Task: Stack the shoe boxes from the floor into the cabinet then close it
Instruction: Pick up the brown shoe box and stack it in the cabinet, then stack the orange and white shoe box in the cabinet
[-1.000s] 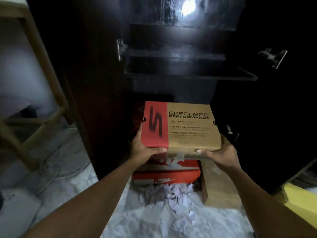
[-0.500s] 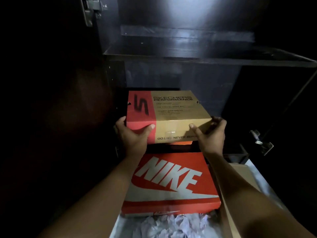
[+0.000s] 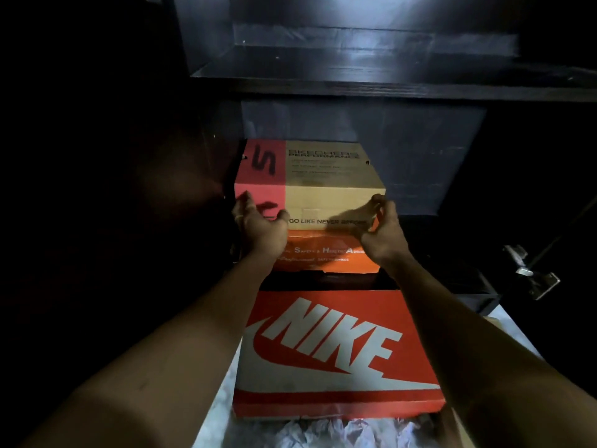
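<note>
A tan and red Skechers shoe box (image 3: 326,176) sits inside the dark cabinet (image 3: 387,88), stacked on an orange shoe box (image 3: 326,253). My left hand (image 3: 258,223) is at its front left corner, fingers loosely spread and thumb against the front face. At the front right corner my right hand (image 3: 382,223) has its fingers relaxed and just touching the edge. Neither hand grips the box. A red Nike shoe box (image 3: 332,350) lies on the floor between my forearms, in front of the cabinet.
A dark shelf spans the cabinet just above the stacked boxes. A metal door hinge (image 3: 529,273) sticks out at the right. Crumpled white paper (image 3: 323,431) lies on the pale floor in front of the Nike box. Room shows to the right of the stack.
The Skechers box went forward into the cabinet and now rests on the orange box. Both hands have loosened their grip on its front corners. The camera moved closer.
</note>
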A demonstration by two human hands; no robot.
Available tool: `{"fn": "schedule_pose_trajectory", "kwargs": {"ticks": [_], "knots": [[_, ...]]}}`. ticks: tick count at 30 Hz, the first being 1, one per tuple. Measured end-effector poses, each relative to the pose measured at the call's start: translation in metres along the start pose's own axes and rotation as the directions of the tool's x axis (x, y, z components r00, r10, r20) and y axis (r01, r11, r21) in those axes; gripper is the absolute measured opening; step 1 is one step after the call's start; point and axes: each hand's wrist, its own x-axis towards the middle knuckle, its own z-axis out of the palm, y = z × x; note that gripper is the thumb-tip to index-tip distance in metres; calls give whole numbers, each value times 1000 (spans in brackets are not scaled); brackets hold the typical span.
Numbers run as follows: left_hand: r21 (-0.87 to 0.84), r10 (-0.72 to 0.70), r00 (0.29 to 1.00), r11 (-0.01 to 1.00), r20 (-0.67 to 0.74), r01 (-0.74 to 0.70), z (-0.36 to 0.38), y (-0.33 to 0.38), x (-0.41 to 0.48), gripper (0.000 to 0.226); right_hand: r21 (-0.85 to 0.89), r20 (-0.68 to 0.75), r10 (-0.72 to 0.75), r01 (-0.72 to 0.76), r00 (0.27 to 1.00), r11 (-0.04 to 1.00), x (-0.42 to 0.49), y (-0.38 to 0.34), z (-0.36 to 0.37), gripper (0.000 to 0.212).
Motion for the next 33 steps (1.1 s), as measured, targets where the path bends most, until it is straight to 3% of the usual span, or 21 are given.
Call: {"fn": "schedule_pose_trajectory", "kwargs": {"ticks": [5, 9, 13, 16, 18, 21, 24, 28, 30, 33], "knots": [[57, 2, 999, 998, 32, -4, -2, -3, -8, 90, -31, 87, -29, 31, 996, 999, -5, 8, -17, 66], [97, 52, 994, 993, 96, -61, -15, -35, -45, 95, -19, 56, -88, 89, 995, 996, -47, 12, -40, 60], [94, -26, 972, 996, 232, 4, -44, -93, -119, 118, -136, 13, 87, -84, 996, 987, -127, 59, -63, 95], [118, -31, 952, 993, 305, -5, -70, -131, -160, 108, -48, 86, 156, -152, 984, 987, -180, 92, -68, 99], [148, -24, 953, 989, 303, -23, -85, -157, -181, 105, 20, 117, 187, -191, 975, 981, -209, 107, -64, 113], [119, -136, 949, 987, 283, 106, -103, -187, -201, 129, 7, 69, 177, -178, 982, 984, -232, 125, -61, 135], [24, -247, 907, 967, 341, 255, -108, -197, -207, 140, -17, 119, 168, -167, 979, 986, -230, 130, -60, 143], [-73, -275, 887, 943, 370, 323, -107, -204, -198, 153, -70, 250, 266, -257, 931, 964, -217, 128, -60, 131], [-31, -296, 869, 942, 396, 335, -107, -201, -192, 156, -135, 292, 328, -301, 898, 944, -210, 129, -62, 117], [-44, -261, 884, 953, 387, 301, -102, -190, -190, 134, -186, 287, 353, -310, 891, 932, -206, 134, -62, 126]]}}
